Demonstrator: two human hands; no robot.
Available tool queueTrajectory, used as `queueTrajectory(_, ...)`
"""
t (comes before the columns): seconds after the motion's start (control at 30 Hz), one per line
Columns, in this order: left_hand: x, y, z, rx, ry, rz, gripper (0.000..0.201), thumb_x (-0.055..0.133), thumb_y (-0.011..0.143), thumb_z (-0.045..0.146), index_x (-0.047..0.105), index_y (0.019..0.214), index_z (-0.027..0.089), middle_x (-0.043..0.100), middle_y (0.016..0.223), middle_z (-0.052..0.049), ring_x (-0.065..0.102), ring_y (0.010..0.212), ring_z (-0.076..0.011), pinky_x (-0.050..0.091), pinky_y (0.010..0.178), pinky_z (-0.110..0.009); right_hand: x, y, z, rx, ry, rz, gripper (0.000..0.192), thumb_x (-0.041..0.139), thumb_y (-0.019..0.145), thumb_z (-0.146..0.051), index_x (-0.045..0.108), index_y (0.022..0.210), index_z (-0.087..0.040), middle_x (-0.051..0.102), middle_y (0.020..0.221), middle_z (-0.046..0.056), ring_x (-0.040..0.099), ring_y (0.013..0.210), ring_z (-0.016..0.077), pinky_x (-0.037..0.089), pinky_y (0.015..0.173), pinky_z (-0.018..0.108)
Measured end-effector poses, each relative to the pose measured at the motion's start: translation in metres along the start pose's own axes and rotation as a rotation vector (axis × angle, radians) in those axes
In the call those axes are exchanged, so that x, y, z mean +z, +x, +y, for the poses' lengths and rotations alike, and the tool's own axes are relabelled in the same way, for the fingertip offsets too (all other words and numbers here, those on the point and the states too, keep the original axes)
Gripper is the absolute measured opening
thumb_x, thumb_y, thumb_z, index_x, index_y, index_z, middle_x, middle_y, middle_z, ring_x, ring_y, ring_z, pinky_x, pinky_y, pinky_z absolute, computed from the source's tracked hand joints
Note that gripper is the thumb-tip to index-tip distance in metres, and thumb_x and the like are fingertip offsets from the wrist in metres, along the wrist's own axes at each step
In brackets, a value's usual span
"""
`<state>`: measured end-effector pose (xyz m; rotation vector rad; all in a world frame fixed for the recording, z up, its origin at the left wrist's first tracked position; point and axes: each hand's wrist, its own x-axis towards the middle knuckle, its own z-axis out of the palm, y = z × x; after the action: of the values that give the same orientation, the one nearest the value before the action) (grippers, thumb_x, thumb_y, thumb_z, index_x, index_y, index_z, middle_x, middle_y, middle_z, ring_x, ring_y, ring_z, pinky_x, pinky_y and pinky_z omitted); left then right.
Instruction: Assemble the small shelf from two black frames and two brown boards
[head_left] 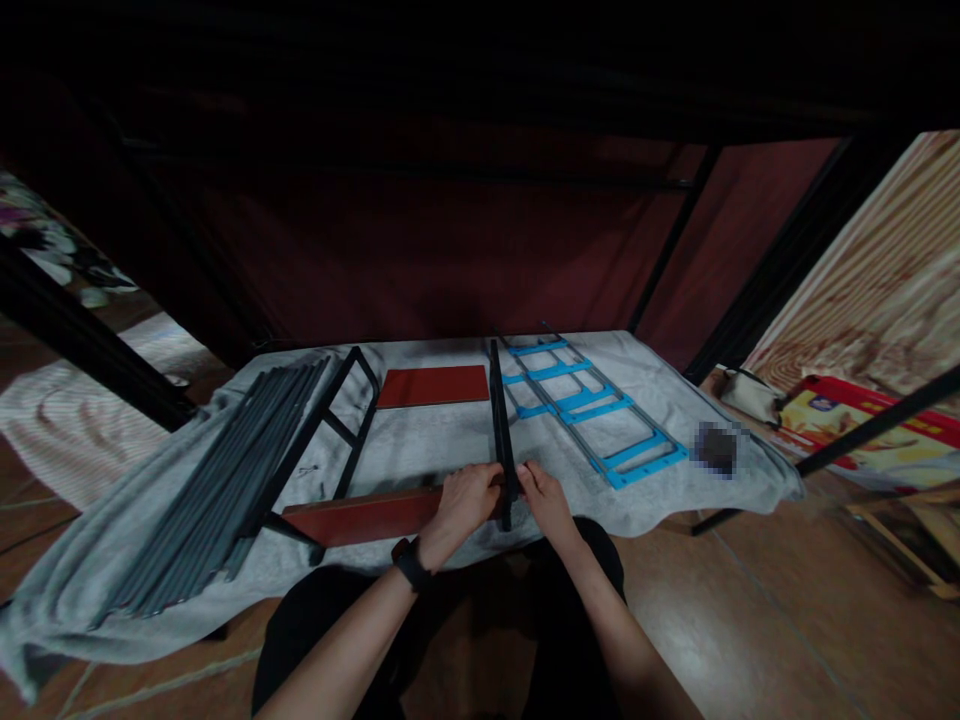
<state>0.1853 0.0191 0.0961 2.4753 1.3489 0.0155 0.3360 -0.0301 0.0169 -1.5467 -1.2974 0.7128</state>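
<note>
Beside two red boards [435,386], two hands [466,502] hold one black bar [502,415].

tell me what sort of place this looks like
Probably a room in a home, though I can't be sure: there is striped fabric at the right, a printed box in front of it, and a tiled floor.

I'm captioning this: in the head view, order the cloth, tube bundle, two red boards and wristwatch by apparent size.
1. Cloth
2. Tube bundle
3. Front red board, rear red board: unsure, front nearer and partly hidden
4. Wristwatch
</note>
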Motion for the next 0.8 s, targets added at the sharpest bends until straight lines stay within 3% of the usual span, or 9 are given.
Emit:
queueTrajectory(0.1, 0.0012, 0.001, -0.0005, 0.005, -0.008, 0.005, 0.031, 0.05, 0.089, 0.021, 0.068, 0.112, 0.03, 0.075, 0.107, -0.005, 0.069, 0.102, -0.0238, 0.05, 0.085, -0.032, -0.0018, -0.0017, 0.0004, -0.043, 0.048, -0.015, 0.031, 0.041, 0.095, -0.052, 0.052, 0.085, -0.024, 0.051, 0.069, -0.003, 0.053, 0.066, 0.0162, 0.041, 0.063, 0.028)
queueTrajectory(0.23, 0.0003, 0.0012, 0.0017, -0.026, -0.007, -0.002, 0.032, 0.049, 0.09, 0.021, 0.068, 0.113, 0.029, 0.074, 0.111, -0.007, 0.068, 0.104, -0.0244, 0.05, 0.086, -0.033, -0.0042, -0.0002, -0.0028, -0.119, -0.054, -0.006, 0.033, 0.04, 0.095, -0.05, 0.052, 0.077, -0.024, 0.051, 0.068, -0.002, 0.051, 0.066, 0.0161, 0.039, 0.065, 0.029)
queueTrajectory(0.5, -0.0023, 0.002, 0.0015, -0.034, -0.033, 0.007, 0.034, 0.051, 0.087, 0.019, 0.067, 0.115, 0.03, 0.074, 0.112, -0.005, 0.068, 0.105, -0.0245, 0.051, 0.085, -0.033, 0.0007, -0.0014, -0.0008, 0.044, 0.09, -0.03, 0.042, 0.038, 0.095, -0.057, 0.047, 0.07, -0.024, 0.047, 0.059, -0.004, 0.049, 0.057, 0.0154, 0.04, 0.057, 0.028)
queueTrajectory(0.63, -0.0024, 0.0029, 0.0009, -0.035, -0.065, 0.006, 0.035, 0.052, 0.087, 0.021, 0.067, 0.117, 0.031, 0.074, 0.113, -0.005, 0.068, 0.106, -0.0244, 0.05, 0.087, -0.033, -0.002, -0.003, -0.0047, 0.0, 0.078, -0.014, 0.03, 0.041, 0.095, -0.049, 0.052, 0.082, -0.025, 0.053, 0.069, -0.003, 0.054, 0.066, 0.0161, 0.042, 0.063, 0.028)
queueTrajectory(0.8, -0.0015, 0.0052, 0.0016, -0.059, -0.073, 0.011, 0.036, 0.053, 0.085, 0.018, 0.07, 0.115, 0.03, 0.074, 0.115, -0.005, 0.067, 0.109, -0.0243, 0.05, 0.087, -0.032, -0.0034, 0.0011, -0.0071, -0.058, 0.021, -0.049, 0.031, 0.041, 0.095, -0.047, 0.046, 0.075, -0.025, 0.046, 0.064, -0.004, 0.049, 0.063, 0.0154, 0.037, 0.062, 0.028)
